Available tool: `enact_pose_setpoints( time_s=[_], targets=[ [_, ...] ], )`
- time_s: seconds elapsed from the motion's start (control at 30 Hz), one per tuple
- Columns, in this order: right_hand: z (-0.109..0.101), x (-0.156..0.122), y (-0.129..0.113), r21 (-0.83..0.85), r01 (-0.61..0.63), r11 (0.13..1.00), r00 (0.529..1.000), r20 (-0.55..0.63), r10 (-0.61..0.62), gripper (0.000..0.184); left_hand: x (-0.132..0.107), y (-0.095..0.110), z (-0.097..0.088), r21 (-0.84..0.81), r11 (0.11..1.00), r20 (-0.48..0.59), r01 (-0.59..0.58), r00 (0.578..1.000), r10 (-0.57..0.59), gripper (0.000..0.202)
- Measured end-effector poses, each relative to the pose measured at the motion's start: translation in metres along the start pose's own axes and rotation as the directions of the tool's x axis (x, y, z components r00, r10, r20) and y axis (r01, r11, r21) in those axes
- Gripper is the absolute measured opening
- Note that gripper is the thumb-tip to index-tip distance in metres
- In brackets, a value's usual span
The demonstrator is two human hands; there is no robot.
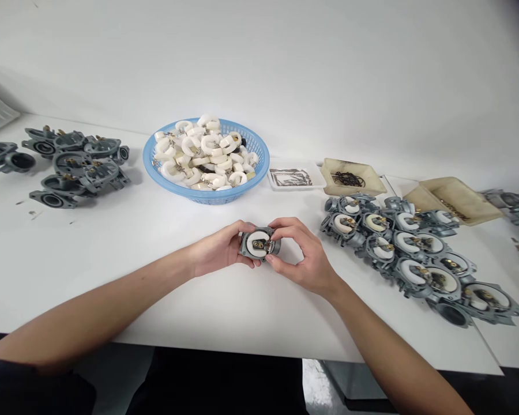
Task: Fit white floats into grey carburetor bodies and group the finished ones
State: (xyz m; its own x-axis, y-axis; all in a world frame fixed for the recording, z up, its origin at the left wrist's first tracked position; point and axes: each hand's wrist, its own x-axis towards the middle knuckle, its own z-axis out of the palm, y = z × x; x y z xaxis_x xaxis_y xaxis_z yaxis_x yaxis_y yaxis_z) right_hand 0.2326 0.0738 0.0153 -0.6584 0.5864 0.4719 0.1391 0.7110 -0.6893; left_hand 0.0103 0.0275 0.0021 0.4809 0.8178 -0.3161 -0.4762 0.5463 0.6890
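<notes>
A grey metal carburetor body (pixel 278 246) is held above the table in front of me, its open bowl side facing up. Inside it sits a white C-shaped float (pixel 251 249) around brass parts. My left hand (pixel 225 248) grips the body from the left, thumb on the upper edge and fingers beneath. On the other side, my right hand (pixel 305 253) has its index finger and thumb closed on the right part, beside the float's hinge. Whether a small pin is between those fingertips cannot be made out.
A blue basket (pixel 149 167) heaped with white floats stands behind my hands. Several carburetor bodies (pixel 71 164) lie at left; more with floats fitted (pixel 409 242) crowd the right. Behind them are a white tray (pixel 318 177) of thin pins and beige trays (pixel 374 183) (pixel 471 199).
</notes>
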Motion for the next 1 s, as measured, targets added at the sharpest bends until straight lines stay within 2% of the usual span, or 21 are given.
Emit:
enact_pose_setpoints(
  time_s=[1.0],
  targets=[
    [-0.0002, -0.0008, 0.0003, 0.014, 0.004, 1.000, 1.000, 0.003, -0.004, 0.027, -0.0005, 0.0002, -0.0002, 0.003, 1.000, 0.006, -0.002, 1.000, 0.002, 0.029]
  ],
)
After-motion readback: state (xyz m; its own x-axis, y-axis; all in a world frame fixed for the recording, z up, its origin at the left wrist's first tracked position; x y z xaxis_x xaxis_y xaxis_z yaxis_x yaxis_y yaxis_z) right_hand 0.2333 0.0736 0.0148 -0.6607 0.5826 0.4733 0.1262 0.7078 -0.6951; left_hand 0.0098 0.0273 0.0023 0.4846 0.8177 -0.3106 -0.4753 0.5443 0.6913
